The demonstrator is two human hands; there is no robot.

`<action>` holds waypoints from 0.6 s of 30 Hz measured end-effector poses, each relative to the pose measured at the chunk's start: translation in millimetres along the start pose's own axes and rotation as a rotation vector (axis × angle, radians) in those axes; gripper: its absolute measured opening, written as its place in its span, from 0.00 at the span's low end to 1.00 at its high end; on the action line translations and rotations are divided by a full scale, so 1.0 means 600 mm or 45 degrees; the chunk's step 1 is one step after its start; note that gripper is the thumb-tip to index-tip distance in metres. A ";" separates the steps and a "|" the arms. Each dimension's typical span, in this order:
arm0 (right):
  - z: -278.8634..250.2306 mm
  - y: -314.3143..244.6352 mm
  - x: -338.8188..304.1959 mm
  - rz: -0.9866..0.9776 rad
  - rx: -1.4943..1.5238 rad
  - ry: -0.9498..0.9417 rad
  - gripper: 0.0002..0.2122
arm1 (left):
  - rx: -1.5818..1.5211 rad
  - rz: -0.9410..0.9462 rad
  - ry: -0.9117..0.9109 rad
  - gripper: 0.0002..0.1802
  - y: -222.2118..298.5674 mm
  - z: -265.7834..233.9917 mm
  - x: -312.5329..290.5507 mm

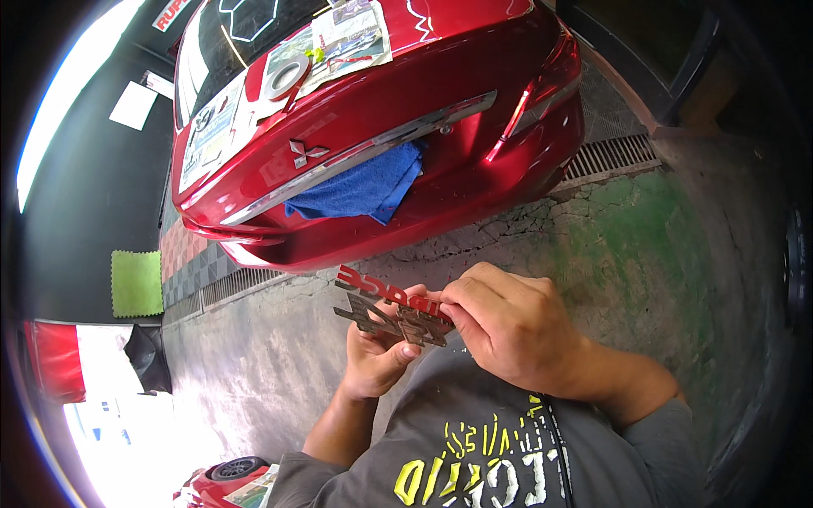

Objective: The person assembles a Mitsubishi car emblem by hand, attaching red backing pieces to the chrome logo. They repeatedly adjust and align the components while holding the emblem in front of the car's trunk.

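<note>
Letter strips (418,320), partly hiding left hand (373,362), one end behind right hand (518,328)

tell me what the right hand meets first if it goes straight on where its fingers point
The right hand would meet the red cut-out lettering first, which it appears to touch. The left hand looks next, though depth is unclear.

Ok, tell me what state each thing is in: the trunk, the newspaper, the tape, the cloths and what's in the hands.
Lettering, held in the left hand, pinched by the right hand
Trunk, looks shut
Newspaper, spread out
Tape roll, lying flat
Blue cloth, rumpled
Green cloth, spread flat
</note>
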State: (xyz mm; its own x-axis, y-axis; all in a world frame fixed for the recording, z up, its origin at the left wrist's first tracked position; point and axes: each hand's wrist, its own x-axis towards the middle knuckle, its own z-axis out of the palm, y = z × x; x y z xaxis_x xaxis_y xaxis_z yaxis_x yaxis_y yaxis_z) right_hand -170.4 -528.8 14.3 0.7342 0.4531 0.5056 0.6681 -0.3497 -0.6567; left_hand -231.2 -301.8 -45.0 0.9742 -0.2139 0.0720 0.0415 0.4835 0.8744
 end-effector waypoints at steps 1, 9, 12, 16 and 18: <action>0.002 0.002 0.001 -0.023 -0.022 0.034 0.06 | 0.019 -0.004 0.007 0.43 -0.001 -0.003 -0.002; 0.004 0.000 0.008 -0.041 -0.013 0.042 0.06 | -0.006 -0.011 0.006 0.42 0.004 0.004 0.003; 0.005 0.002 0.009 -0.051 -0.018 0.044 0.06 | -0.018 -0.018 0.014 0.42 0.003 0.003 0.004; 0.006 0.007 0.012 -0.068 -0.067 0.029 0.06 | 0.019 -0.012 0.003 0.42 0.003 -0.003 0.006; 0.005 0.008 0.012 -0.064 -0.084 0.006 0.07 | 0.080 -0.009 0.000 0.42 0.005 -0.006 0.007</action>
State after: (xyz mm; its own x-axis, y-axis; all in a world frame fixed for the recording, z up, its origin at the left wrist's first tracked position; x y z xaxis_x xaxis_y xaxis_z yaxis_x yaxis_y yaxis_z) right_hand -162.2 -524.7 12.8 0.7001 0.4676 0.5396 0.7104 -0.3798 -0.5925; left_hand -226.3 -298.0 -43.8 0.9739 -0.2172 0.0661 0.0341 0.4278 0.9032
